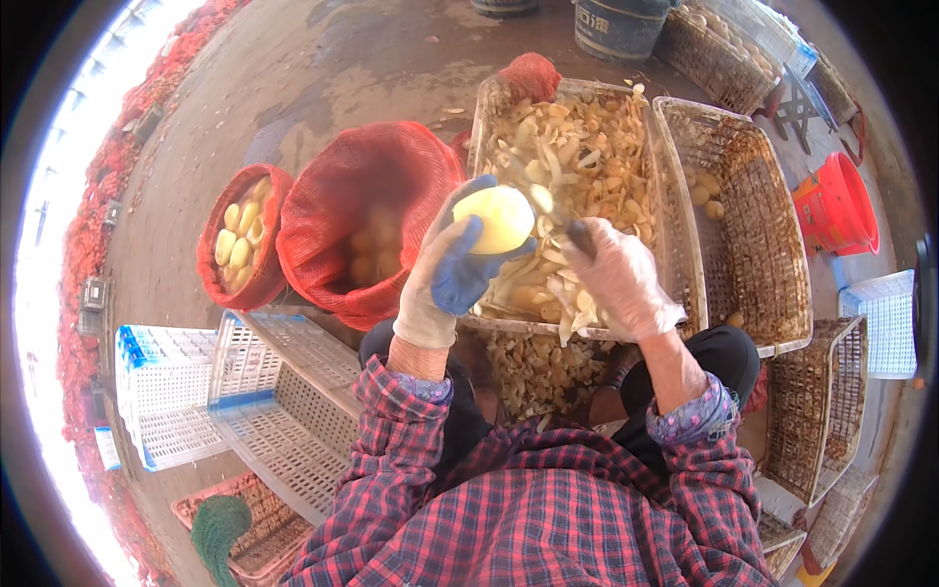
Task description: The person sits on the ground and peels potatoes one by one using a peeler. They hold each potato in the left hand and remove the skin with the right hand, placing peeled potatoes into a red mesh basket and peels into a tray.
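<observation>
A pale yellow peeled potato rests in my left hand, which wears a blue-palmed work glove and wraps it from below and the side. My right hand, in a thin clear glove, grips the dark handle of a tool whose working end is blurred. Both hands are above the near part of a plastic crate heaped with peelings. More peelings lie between my feet. Left of the crate gapes a red mesh sack with potatoes deep inside.
A smaller red mesh sack holds peeled potatoes. To the right, a dirty crate contains a few potatoes, with a red bucket beyond it. White crates flank my left knee. A dark bucket stands at the back.
</observation>
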